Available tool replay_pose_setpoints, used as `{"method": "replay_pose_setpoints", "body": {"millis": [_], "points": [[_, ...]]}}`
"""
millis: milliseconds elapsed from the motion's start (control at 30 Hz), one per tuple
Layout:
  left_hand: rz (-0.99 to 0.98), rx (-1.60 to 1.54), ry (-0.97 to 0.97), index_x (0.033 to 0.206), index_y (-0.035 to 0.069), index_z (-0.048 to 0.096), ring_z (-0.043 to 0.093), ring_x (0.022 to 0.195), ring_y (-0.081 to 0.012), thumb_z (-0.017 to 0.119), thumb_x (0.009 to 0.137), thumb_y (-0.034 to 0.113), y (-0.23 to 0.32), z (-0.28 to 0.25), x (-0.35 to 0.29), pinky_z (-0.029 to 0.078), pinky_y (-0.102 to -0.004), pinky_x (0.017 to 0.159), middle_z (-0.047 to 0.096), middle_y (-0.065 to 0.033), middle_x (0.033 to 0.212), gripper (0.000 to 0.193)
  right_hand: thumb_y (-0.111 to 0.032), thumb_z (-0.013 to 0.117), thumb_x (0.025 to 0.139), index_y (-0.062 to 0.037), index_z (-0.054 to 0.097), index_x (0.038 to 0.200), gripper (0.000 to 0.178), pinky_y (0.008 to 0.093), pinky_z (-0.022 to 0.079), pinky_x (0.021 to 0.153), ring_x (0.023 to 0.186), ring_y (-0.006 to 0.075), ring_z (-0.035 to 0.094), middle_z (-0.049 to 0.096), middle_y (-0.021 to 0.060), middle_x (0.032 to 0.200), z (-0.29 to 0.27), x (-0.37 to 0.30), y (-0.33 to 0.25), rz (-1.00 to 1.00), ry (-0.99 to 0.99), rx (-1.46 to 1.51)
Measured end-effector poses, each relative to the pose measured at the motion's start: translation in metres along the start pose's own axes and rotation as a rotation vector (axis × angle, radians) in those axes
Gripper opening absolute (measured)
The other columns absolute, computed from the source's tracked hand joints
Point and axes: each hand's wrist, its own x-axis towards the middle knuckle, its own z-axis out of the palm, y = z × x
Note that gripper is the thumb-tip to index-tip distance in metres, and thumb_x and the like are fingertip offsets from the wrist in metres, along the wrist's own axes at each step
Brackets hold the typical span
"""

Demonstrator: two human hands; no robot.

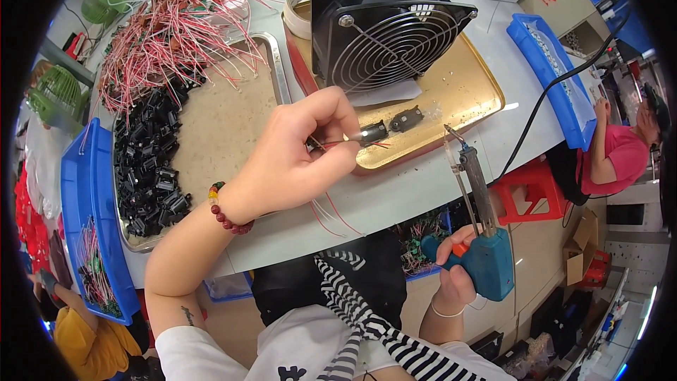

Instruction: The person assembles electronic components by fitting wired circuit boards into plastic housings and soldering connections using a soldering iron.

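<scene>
At the near-left corner of the gold tray (451,92), the left hand (289,152) has thumb and forefinger pinched together on thin wires (383,145), just beside a small black housing (374,132). A second housing (406,120) lies on the tray to its right. Off the near edge of the table (282,234), the right hand (455,268) curls round a teal soldering gun (496,264)

The left grip (288,152) covers part of the thin wires (381,144) at its fingertips, so how they meet the black housing (374,132) just right of it cannot be told. The right grip (458,283) hides some of the teal soldering gun's (495,266) handle. Beyond the left grip, the fan (388,39) blocks part of the tape roll (299,8).
</scene>
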Motion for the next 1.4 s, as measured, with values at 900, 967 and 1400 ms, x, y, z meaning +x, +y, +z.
{"method": "replay_pose_setpoints", "body": {"millis": [900,967,1400], "points": [[-0.014,-0.071,-0.01,0.079,0.001,0.051,0.041,0.056,-0.0073,0.058,0.076,0.005,0.002,0.002,-0.001,0.036,-0.0239,0.052,0.045,-0.0006,0.06,0.008,-0.02,0.067,0.073,0.0038,0.046,0.11,0.049,0.0249,0.042,0.055,0.06,0.0171,0.053,0.053,0.0144,0.098,-0.004,0.001,0.002,-0.058,-0.023,-0.016],[-0.022,-0.058,-0.018,0.08,0.001,0.051,0.041,0.056,-0.0071,0.058,0.076,0.005,0.001,0.002,0.0,0.036,-0.0237,0.052,0.045,-0.0004,0.06,0.008,-0.027,0.071,0.075,0.0023,0.048,0.109,0.05,0.0245,0.04,0.06,0.064,0.0143,0.054,0.055,0.01,0.097,-0.001,0.001,0.0,-0.001,-0.003,-0.018],[0.005,-0.061,-0.017,0.08,0.002,0.051,0.038,0.055,-0.0064,0.058,0.076,0.005,-0.003,0.003,0.0,0.033,-0.0234,0.051,0.043,0.0008,0.059,0.008,-0.029,0.072,0.076,0.0013,0.048,0.109,0.051,0.024,0.039,0.059,0.064,0.0141,0.054,0.054,0.0094,0.097,-0.001,0.002,-0.001,-0.007,0.0,-0.02]]}}
